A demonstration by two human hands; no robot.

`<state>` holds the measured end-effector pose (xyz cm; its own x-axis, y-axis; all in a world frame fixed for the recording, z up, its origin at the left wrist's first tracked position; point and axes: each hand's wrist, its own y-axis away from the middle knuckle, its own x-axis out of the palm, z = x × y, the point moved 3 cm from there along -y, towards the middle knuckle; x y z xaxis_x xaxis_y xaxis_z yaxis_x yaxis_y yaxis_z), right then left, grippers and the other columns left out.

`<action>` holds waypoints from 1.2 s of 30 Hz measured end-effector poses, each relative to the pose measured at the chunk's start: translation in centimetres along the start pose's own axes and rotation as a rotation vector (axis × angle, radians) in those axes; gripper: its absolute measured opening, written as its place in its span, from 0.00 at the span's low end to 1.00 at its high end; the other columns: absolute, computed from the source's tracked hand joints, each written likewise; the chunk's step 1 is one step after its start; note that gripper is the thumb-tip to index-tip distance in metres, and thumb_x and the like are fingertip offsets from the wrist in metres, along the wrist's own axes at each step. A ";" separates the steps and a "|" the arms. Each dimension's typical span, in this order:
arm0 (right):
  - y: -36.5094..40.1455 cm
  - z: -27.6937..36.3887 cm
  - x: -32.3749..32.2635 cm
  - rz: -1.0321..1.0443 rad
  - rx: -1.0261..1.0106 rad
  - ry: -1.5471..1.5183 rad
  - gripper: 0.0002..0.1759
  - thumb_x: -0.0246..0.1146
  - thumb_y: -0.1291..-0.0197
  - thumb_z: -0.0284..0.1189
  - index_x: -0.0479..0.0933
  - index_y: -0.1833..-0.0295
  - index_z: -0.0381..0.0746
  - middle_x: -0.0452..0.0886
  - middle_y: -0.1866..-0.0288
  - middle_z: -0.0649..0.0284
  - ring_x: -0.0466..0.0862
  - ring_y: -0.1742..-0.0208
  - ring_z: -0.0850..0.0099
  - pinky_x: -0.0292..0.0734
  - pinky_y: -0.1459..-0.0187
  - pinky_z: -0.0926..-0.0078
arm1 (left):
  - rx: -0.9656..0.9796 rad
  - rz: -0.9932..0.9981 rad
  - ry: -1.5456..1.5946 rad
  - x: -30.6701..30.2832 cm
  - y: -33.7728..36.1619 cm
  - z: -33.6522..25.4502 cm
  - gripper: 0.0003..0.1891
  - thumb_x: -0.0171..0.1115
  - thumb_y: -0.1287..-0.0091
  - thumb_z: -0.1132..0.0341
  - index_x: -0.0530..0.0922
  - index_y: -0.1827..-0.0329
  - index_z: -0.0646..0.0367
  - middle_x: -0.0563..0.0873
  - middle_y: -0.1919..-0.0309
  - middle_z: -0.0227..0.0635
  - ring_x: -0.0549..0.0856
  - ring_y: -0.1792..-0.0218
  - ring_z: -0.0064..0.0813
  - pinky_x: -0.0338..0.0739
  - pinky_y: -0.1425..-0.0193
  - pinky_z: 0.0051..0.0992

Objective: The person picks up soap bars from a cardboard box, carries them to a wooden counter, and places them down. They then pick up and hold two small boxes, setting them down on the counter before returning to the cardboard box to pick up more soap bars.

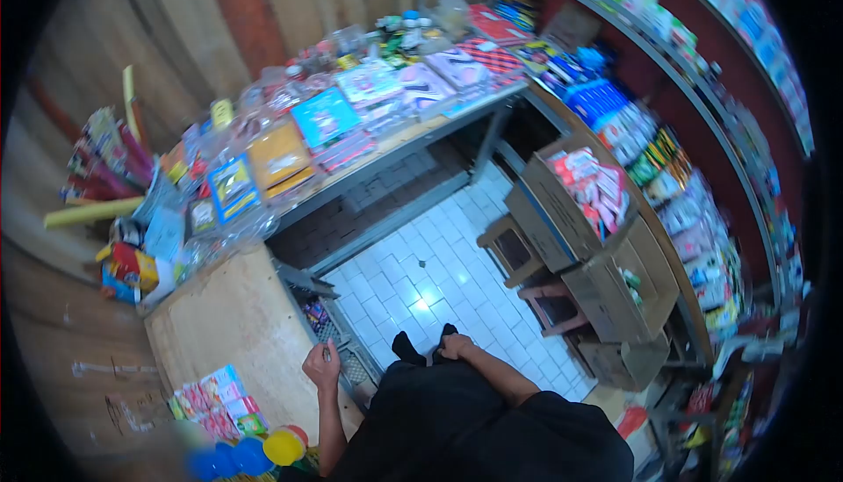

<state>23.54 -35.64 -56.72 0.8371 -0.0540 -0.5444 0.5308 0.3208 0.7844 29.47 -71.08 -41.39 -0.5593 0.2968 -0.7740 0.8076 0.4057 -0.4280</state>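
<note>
My left hand is curled closed beside the edge of the bare wooden tabletop; a small bit of something shows at its fingers, too small to name. My right hand is low in front of my dark clothing, near my feet, with its fingers bent in; whether it holds anything is hidden. One dark-socked foot shows on the white tiled floor. Colourful packets lie on the tabletop to the left.
A long shelf carries notebooks, packets and bottles. To the right are cardboard boxes, one with pink packets, and small stools. Racks of packaged goods line the right. Blue and yellow round lids are at the lower left.
</note>
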 end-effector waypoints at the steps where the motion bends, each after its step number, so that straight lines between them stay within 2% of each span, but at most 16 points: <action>1: 0.7 -1.1 0.7 0.004 0.036 -0.037 0.27 0.57 0.40 0.47 0.81 0.45 0.37 0.83 0.43 0.50 0.81 0.40 0.55 0.77 0.41 0.58 | 0.109 0.029 -0.006 0.3 0.1 -0.2 0.16 0.66 0.36 0.64 0.74 0.80 0.58 0.74 0.87 0.38 0.77 0.84 0.42 0.71 0.77 0.37; 5: 4.2 -4.6 3.1 0.037 0.141 -0.166 0.27 0.57 0.40 0.46 0.81 0.45 0.37 0.83 0.44 0.50 0.81 0.40 0.54 0.77 0.41 0.57 | 0.220 0.320 0.012 1.4 0.3 -2.4 0.15 0.67 0.37 0.63 0.76 0.79 0.58 0.79 0.83 0.41 0.81 0.81 0.44 0.73 0.75 0.38; 7: 5.3 -6.4 5.1 0.023 0.180 -0.246 0.26 0.56 0.40 0.45 0.81 0.45 0.37 0.83 0.44 0.49 0.82 0.41 0.53 0.77 0.41 0.56 | 0.225 0.461 0.066 3.5 1.0 -3.8 0.14 0.65 0.35 0.59 0.80 0.75 0.59 0.81 0.82 0.42 0.82 0.79 0.45 0.75 0.74 0.40; 11: 7.7 -9.4 8.6 -0.034 0.209 -0.390 0.26 0.56 0.40 0.45 0.83 0.47 0.37 0.82 0.43 0.49 0.81 0.41 0.53 0.76 0.41 0.55 | 0.185 0.763 0.186 6.1 2.6 -11.1 0.16 0.63 0.32 0.54 0.83 0.67 0.60 0.82 0.82 0.43 0.82 0.79 0.45 0.74 0.73 0.40; 17: 13.1 -15.0 11.2 -0.117 0.270 -0.510 0.25 0.57 0.41 0.44 0.83 0.49 0.36 0.83 0.45 0.49 0.82 0.42 0.52 0.77 0.41 0.55 | 0.143 1.102 0.210 15.0 12.0 -15.4 0.17 0.62 0.33 0.51 0.84 0.61 0.57 0.83 0.80 0.43 0.84 0.77 0.45 0.76 0.69 0.42; 18: 13.9 -16.2 11.9 -0.143 0.301 -0.540 0.25 0.58 0.41 0.45 0.83 0.49 0.36 0.83 0.45 0.49 0.82 0.42 0.52 0.77 0.41 0.55 | 0.111 1.153 0.205 17.2 14.5 -14.4 0.16 0.62 0.33 0.51 0.85 0.59 0.55 0.84 0.78 0.45 0.85 0.76 0.42 0.77 0.68 0.40; 21: 16.8 -19.3 14.3 -0.215 0.388 -0.635 0.26 0.58 0.40 0.48 0.81 0.50 0.37 0.84 0.47 0.50 0.82 0.42 0.53 0.76 0.42 0.55 | 0.007 0.947 0.491 22.2 19.6 -11.9 0.16 0.62 0.33 0.53 0.85 0.57 0.57 0.86 0.73 0.48 0.86 0.72 0.39 0.78 0.63 0.37; 22: 17.4 -20.4 15.8 -0.287 0.426 -0.690 0.27 0.59 0.41 0.48 0.81 0.49 0.36 0.84 0.48 0.49 0.82 0.44 0.52 0.77 0.42 0.54 | -0.189 1.014 0.616 23.1 19.2 -12.1 0.17 0.62 0.33 0.55 0.85 0.55 0.60 0.88 0.68 0.45 0.86 0.68 0.33 0.78 0.59 0.33; 23: 17.8 -21.4 17.5 -0.281 0.467 -0.718 0.27 0.59 0.42 0.48 0.81 0.49 0.36 0.84 0.48 0.49 0.83 0.44 0.52 0.77 0.42 0.55 | -0.389 1.127 0.427 22.8 18.2 -13.3 0.17 0.62 0.33 0.56 0.85 0.57 0.63 0.89 0.67 0.41 0.85 0.67 0.29 0.78 0.59 0.30; 25: 19.0 -23.4 20.3 -0.269 0.550 -0.765 0.27 0.60 0.42 0.48 0.80 0.49 0.36 0.84 0.49 0.48 0.83 0.45 0.51 0.77 0.43 0.55 | -0.209 1.182 0.241 24.8 18.0 -13.7 0.17 0.63 0.34 0.55 0.85 0.57 0.62 0.88 0.70 0.40 0.84 0.69 0.27 0.79 0.61 0.29; 28: 22.2 -24.0 21.9 -0.281 0.604 -0.805 0.28 0.60 0.43 0.49 0.81 0.51 0.35 0.84 0.50 0.47 0.83 0.46 0.50 0.78 0.43 0.57 | -0.163 1.529 0.361 26.9 18.6 -13.3 0.20 0.65 0.36 0.52 0.85 0.57 0.63 0.88 0.69 0.45 0.86 0.66 0.32 0.80 0.60 0.32; 32: 22.8 -24.7 25.6 -0.351 0.664 -0.909 0.28 0.61 0.44 0.50 0.81 0.52 0.35 0.84 0.51 0.45 0.83 0.47 0.48 0.77 0.44 0.56 | 0.059 1.627 0.038 26.9 17.2 -14.9 0.26 0.67 0.41 0.47 0.84 0.54 0.65 0.89 0.61 0.52 0.88 0.58 0.38 0.81 0.53 0.35; 36: 22.4 -25.5 26.4 -0.282 0.650 -0.997 0.31 0.61 0.45 0.53 0.81 0.50 0.35 0.83 0.50 0.44 0.82 0.45 0.47 0.77 0.44 0.55 | 0.080 1.701 0.067 31.5 18.0 -15.3 0.28 0.67 0.42 0.47 0.84 0.52 0.66 0.88 0.60 0.53 0.88 0.56 0.39 0.81 0.51 0.35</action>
<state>54.18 -5.76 -61.08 0.2648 -0.8381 -0.4770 0.4384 -0.3360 0.8336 23.52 -41.22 -66.32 0.8763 0.3515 -0.3294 0.4629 -0.4251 0.7778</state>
